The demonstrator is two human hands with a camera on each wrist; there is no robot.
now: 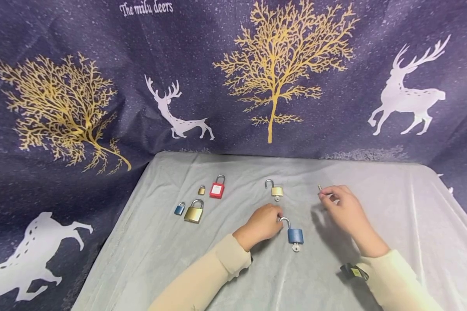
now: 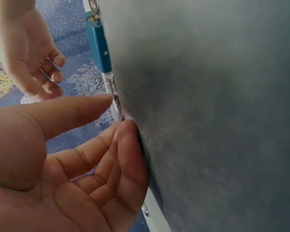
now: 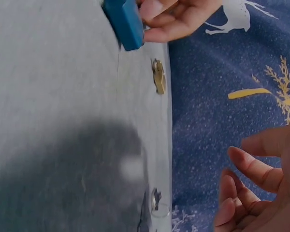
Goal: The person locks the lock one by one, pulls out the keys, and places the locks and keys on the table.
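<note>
A blue padlock [image 1: 295, 236] lies with its shackle swung out and a key [image 1: 295, 247] in its bottom. My left hand [image 1: 260, 224] is at the shackle's free end. In the left wrist view, the shackle [image 2: 117, 104] passes between thumb and curled fingers, seemingly pinched. My right hand [image 1: 344, 209] hovers over the cloth on the right, fingers bent loosely. Just past its fingertips is a small metal key [image 1: 320, 188]. On the right wrist side, a key with a ring [image 3: 157, 200] lies on the cloth, apart from those fingers.
An open brass padlock [image 1: 277, 191] with a key lies behind the blue one. Toward the left are a red padlock [image 1: 217, 190], a large brass padlock [image 1: 193, 214], a small brass padlock [image 1: 201, 190] and a small blue padlock [image 1: 180, 209]. Grey cloth [image 1: 140, 259] covers the table.
</note>
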